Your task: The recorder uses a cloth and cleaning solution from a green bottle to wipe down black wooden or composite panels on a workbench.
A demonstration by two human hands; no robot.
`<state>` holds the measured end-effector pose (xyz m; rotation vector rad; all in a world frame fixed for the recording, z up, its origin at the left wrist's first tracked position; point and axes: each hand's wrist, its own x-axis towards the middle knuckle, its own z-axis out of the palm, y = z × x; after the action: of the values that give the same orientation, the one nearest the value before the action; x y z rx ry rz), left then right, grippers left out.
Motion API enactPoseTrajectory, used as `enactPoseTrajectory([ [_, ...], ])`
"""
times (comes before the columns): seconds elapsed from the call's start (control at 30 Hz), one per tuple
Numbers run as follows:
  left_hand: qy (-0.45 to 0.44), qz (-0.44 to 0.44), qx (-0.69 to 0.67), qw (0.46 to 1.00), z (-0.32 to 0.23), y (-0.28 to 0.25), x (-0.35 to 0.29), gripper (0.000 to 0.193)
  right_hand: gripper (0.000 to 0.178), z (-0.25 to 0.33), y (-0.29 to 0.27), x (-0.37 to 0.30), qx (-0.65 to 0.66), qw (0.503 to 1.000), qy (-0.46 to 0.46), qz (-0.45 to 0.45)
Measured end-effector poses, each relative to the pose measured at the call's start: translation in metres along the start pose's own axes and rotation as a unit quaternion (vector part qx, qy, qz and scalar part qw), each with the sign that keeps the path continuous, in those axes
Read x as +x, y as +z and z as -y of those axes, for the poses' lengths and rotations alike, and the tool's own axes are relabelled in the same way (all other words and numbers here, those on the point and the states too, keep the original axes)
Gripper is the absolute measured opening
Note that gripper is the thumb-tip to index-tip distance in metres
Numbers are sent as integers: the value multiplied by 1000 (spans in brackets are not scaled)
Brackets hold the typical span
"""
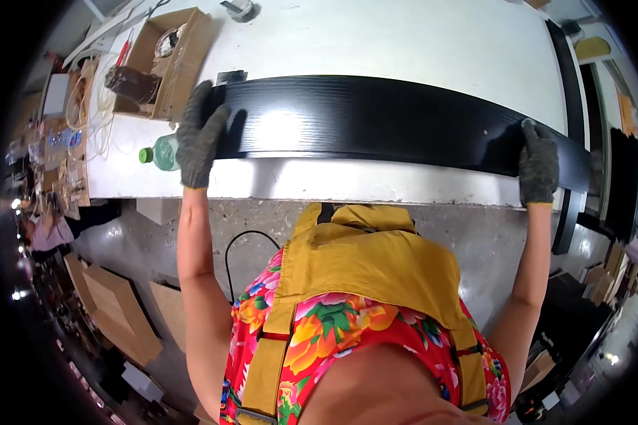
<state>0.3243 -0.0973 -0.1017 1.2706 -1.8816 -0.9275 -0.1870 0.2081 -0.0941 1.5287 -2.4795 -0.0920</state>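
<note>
A long black board [376, 120] with a glossy, grained face lies across the white table, its right end reaching past the table's side. My left hand [200, 138], in a grey knit glove, holds the board's left end, thumb over the top face and fingers along the end. Opposite it, my right hand [539, 163], gloved the same way, grips the near edge close to the right end, fingertips on top. A clear green bottle [166, 153] with a green cap lies right beside my left hand. Both palms are hidden.
An open cardboard box [184, 64] holding a dark brown container stands at the table's [319, 183] far left. At the back is a small pot [241, 10] with a tool in it. Another black strip [573, 92] runs along the right side. Cardboard panels [113, 308] rest on the floor at left.
</note>
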Motion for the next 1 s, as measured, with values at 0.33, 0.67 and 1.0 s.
enactPoseTrajectory([
  [0.33, 121, 1, 195, 973, 7, 11, 1, 51, 35, 268, -33, 85, 177, 924, -334, -65],
  [0.67, 53, 16, 7, 998, 55, 22, 8, 48, 22, 394, -44, 109, 304, 871, -370, -112],
  [1.0, 94, -1, 112, 989, 63, -13, 21, 56, 29, 51, 20, 14, 90, 989, 23, -118],
])
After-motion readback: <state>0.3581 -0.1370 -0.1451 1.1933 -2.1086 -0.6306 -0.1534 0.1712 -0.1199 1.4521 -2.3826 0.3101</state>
